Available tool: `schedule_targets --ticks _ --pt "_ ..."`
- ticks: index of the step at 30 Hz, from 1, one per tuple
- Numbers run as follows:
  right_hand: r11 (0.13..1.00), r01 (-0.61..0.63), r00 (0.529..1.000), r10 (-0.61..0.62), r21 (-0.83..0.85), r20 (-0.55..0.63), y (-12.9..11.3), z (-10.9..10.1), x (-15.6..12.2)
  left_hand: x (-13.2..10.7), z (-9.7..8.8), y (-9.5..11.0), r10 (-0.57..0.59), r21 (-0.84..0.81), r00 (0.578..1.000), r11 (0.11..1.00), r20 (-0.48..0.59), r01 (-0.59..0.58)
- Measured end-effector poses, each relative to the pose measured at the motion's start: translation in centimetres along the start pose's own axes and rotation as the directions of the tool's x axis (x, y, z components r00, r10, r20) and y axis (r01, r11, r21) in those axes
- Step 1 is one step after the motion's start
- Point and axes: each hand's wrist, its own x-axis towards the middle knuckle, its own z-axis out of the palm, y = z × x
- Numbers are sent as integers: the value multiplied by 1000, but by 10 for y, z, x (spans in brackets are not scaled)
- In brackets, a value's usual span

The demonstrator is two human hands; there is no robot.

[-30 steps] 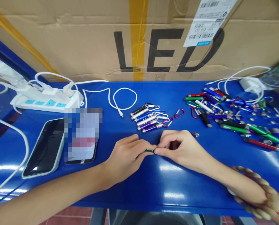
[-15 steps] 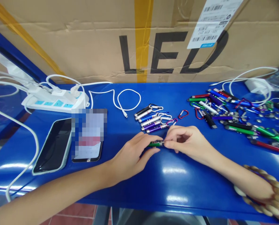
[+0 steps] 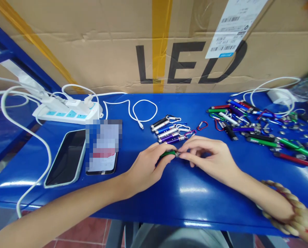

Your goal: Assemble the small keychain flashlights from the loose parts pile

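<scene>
My left hand [image 3: 147, 165] is closed around a small green pen flashlight [image 3: 170, 153], most of its barrel hidden by the fingers. At its silvery end, my right hand [image 3: 212, 155] pinches with thumb and forefinger; whether a separate small part sits there is too small to tell. Just beyond the hands lies a neat row of mini flashlights [image 3: 166, 131] in black, silver, blue and purple, with carabiner clips on their ends. A loose red carabiner [image 3: 202, 126] rests to the right of that row.
At the right lies a jumbled pile of flashlights [image 3: 259, 139], clips and small metal parts. Two phones, one dark [image 3: 65, 158] and one lit [image 3: 102, 167], lie at the left near a white power strip [image 3: 63, 119] with cables. A big cardboard box [image 3: 104, 44] stands behind the blue table [image 3: 169, 203].
The fingers of my left hand have closed further over the green pen flashlight, and my right fingertips have shifted slightly at its end. The camera view has shifted a little.
</scene>
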Motion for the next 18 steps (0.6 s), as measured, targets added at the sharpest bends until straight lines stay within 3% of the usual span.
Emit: schedule_targets --ticks 3,9,14,18 --pt "994 92 995 -95 -61 -39 -3 1 -1 0 0 0 -25 10 999 1000 39 25" --pt "1000 2 990 -4 -10 -142 -4 5 -3 0 0 -1 -75 -20 996 997 50 76" --pt "992 -82 994 88 100 -59 -2 5 -1 0 1 -2 2 -111 998 994 56 5" --pt "934 -297 955 291 198 58 0 1 3 -1 0 -3 41 -141 995 990 90 -28"
